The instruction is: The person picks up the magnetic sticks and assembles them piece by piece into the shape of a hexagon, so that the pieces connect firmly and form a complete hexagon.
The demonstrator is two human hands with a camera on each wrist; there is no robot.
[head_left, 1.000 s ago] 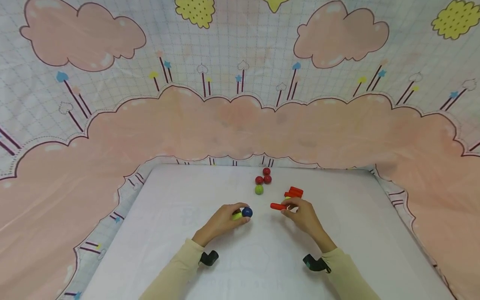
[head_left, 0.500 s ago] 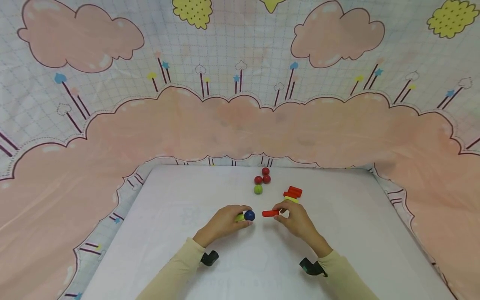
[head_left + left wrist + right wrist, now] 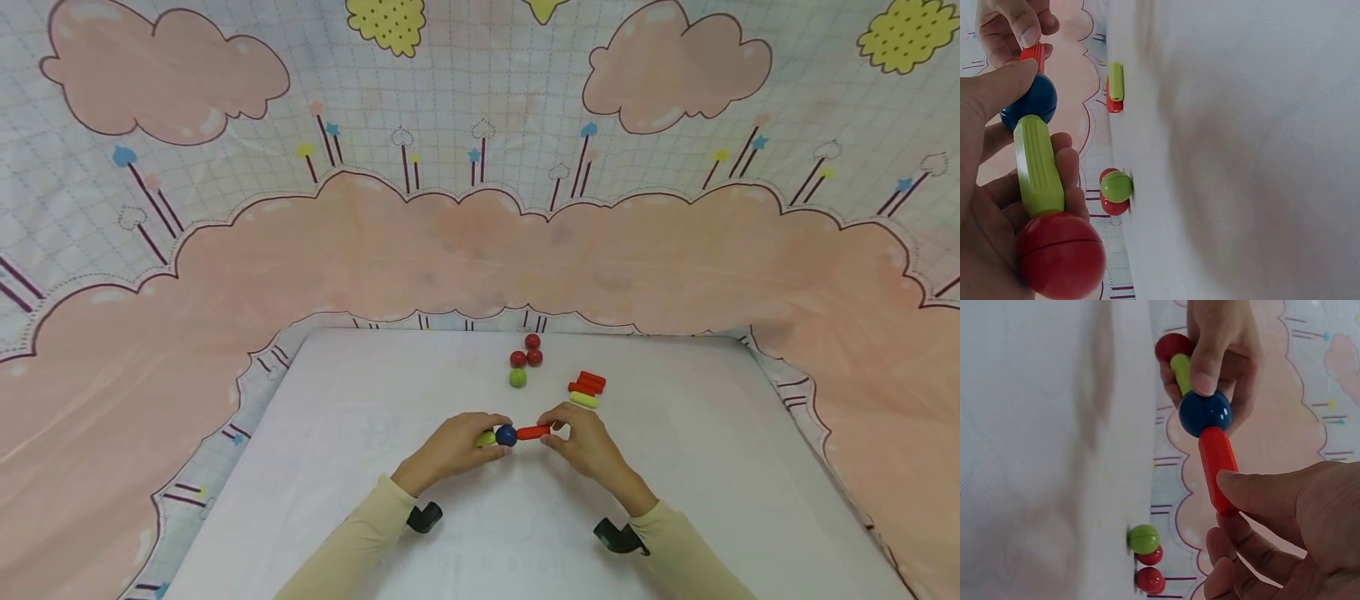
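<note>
My left hand (image 3: 459, 444) grips a joined piece above the white table: a red ball (image 3: 1061, 256), a yellow-green rod (image 3: 1038, 164) and a blue ball (image 3: 506, 435) in a row. The thumb lies over the blue ball in the left wrist view. Between thumb and fingers my right hand (image 3: 588, 446) pinches one end of a red rod (image 3: 1216, 464). The rod's other end meets the blue ball, in line with the yellow-green rod. In the head view the left hand hides the red ball.
Beyond the hands on the white table (image 3: 360, 375) sit several red balls (image 3: 517, 359) and a green ball (image 3: 517, 378). To their right lie red rods (image 3: 592, 382) beside a yellow-green rod (image 3: 583, 400). A patterned cloth (image 3: 480, 258) hangs behind.
My right hand has brought the red rod leftward, from apart to meeting the blue ball. The left hand has shifted slightly right with its joined piece.
</note>
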